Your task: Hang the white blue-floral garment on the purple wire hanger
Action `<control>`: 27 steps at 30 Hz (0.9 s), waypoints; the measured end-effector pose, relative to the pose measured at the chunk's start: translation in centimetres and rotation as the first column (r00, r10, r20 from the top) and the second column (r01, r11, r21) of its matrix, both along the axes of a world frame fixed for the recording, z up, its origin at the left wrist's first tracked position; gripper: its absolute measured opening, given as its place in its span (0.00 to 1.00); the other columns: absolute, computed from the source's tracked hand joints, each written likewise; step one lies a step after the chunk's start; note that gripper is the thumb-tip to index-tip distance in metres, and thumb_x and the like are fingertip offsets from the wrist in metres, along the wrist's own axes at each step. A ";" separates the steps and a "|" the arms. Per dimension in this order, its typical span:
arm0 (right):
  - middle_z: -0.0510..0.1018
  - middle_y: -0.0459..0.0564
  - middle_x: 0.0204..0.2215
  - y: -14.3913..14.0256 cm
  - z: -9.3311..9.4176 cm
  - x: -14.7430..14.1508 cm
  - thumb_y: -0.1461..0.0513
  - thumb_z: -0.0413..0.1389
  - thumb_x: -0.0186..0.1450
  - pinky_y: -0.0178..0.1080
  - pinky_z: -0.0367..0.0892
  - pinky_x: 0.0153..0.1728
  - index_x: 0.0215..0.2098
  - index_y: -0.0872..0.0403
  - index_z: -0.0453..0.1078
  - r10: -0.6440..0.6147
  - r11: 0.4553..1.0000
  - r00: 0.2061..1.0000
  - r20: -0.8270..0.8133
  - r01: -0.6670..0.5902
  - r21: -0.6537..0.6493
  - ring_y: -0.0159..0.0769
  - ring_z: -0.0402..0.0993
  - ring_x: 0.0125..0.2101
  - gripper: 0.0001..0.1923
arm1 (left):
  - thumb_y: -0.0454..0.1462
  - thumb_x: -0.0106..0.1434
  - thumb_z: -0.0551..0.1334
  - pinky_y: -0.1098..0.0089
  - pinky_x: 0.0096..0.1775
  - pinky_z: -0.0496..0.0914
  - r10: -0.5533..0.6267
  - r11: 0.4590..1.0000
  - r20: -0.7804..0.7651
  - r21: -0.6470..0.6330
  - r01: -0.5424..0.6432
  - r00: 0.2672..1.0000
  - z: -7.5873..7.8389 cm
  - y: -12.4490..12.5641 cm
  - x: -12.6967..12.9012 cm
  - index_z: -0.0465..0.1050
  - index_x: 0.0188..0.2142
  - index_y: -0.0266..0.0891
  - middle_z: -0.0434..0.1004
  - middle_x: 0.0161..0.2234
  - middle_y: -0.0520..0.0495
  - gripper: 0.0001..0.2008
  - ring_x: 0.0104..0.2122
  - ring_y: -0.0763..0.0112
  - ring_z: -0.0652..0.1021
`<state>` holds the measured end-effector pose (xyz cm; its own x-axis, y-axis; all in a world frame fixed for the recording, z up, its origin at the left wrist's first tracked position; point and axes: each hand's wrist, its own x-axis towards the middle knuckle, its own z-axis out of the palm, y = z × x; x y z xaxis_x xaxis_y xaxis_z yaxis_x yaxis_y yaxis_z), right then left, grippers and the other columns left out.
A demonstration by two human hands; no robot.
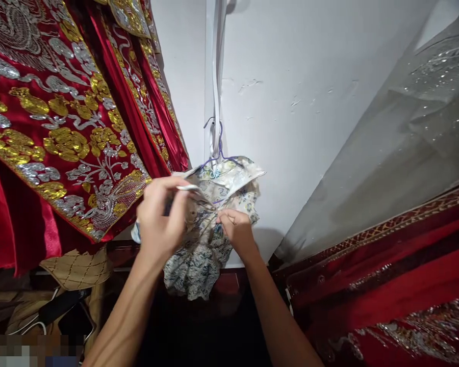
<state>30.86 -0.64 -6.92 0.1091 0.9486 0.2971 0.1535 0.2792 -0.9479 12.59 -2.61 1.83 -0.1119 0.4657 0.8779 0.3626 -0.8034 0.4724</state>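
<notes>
A small cream garment [202, 250] with a blue flower print hangs on a purple wire hanger [219, 153] against a white wall. My left hand [161, 216] pinches the garment's front edge near the collar, with a thin pale strip running across the fingers. My right hand [236, 229] grips the cloth just below the collar, fingers closed on a fold. The two hands sit close together at the garment's chest. The lower part of the garment hangs bunched between my forearms.
Red robes [61, 127] with gold and silver embroidery hang at the left. A silvery sheer cloth [398, 153] and more red embroidered fabric [386, 275] fill the right. A white strap [215, 76] runs down the wall to the hanger. A quilted tan piece [78, 267] lies lower left.
</notes>
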 end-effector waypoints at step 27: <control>0.81 0.56 0.38 -8.1 -6.9 1.9 0.35 0.49 0.65 0.46 0.68 0.46 0.36 0.53 0.79 0.000 0.963 0.994 -0.111 -0.030 -0.268 0.50 0.75 0.43 0.33 | 0.45 0.66 0.64 0.71 0.37 0.68 -0.295 0.514 0.614 -0.544 0.663 0.732 -11.1 -6.4 3.5 0.68 0.39 0.43 0.76 0.37 0.49 0.10 0.35 0.67 0.75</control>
<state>32.79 -8.79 -13.77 0.1118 0.9936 0.0182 0.0427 0.0135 -0.9990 16.07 -9.02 -9.28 0.0905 0.9795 0.1797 -0.3405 -0.1392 0.9299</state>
